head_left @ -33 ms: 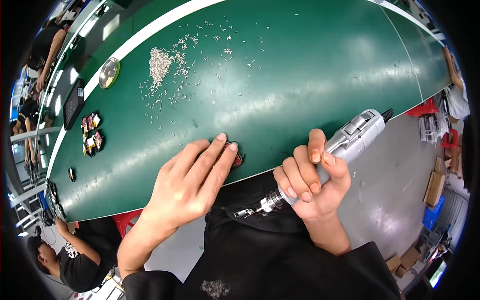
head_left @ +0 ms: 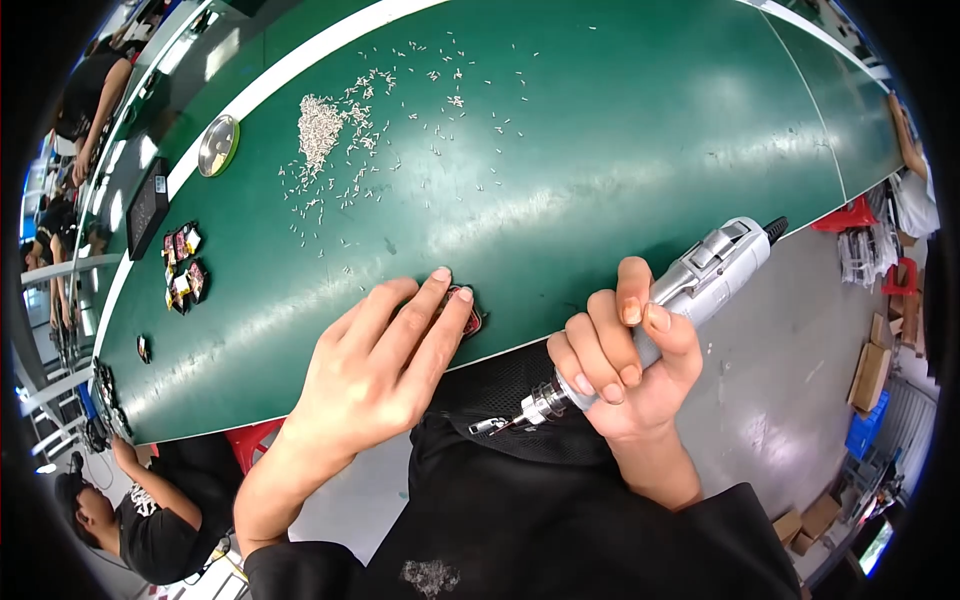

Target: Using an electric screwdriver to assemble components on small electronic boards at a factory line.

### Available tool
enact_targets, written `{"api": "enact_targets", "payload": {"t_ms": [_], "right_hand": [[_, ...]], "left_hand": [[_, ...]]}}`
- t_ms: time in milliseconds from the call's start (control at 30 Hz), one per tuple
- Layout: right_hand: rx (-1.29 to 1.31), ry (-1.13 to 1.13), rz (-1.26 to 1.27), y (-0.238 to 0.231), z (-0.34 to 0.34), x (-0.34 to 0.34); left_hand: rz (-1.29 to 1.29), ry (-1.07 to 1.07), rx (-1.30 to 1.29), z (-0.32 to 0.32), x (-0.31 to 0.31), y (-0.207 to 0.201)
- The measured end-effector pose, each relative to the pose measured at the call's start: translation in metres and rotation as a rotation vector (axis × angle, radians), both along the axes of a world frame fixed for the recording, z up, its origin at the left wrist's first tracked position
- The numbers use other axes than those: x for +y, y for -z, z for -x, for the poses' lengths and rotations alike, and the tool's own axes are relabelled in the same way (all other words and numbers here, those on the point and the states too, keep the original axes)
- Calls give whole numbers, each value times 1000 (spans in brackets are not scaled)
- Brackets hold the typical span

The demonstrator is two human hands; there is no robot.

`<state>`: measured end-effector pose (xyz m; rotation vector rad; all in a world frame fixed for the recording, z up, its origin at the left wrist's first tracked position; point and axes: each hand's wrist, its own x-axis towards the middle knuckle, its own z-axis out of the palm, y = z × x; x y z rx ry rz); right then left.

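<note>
My left hand [head_left: 375, 355] rests at the near edge of the green table, back upward. Its fingertips cover most of a small red and black part [head_left: 473, 318], which shows at their right side. My thumb is hidden under the hand. My right hand [head_left: 635, 360], palm up, has its fingers curled round a grey electric screwdriver [head_left: 715, 265]. The tool is tilted, its metal tip [head_left: 490, 426] pointing down to the left over my lap. A black cord sleeve leaves its upper end.
A pile of tiny silver screws [head_left: 318, 130] lies on the green table [head_left: 640, 120], more scattered around. To the left are several red and black parts [head_left: 183, 265], a round dish [head_left: 218, 146] and a black box [head_left: 148, 208]. A person [head_left: 150, 510] sits at the lower left.
</note>
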<state>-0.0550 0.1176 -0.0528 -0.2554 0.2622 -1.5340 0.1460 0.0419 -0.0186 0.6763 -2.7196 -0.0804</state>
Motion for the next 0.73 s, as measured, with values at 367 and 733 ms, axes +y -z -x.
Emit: {"api": "enact_targets", "payload": {"t_ms": [367,733], "right_hand": [[14,-8,-20,-1,-1,3],[24,-32,-228,2,-40,26]], "left_hand": [[120,239,3,9,-5,4],[85,81,-53,24,9,4]]}}
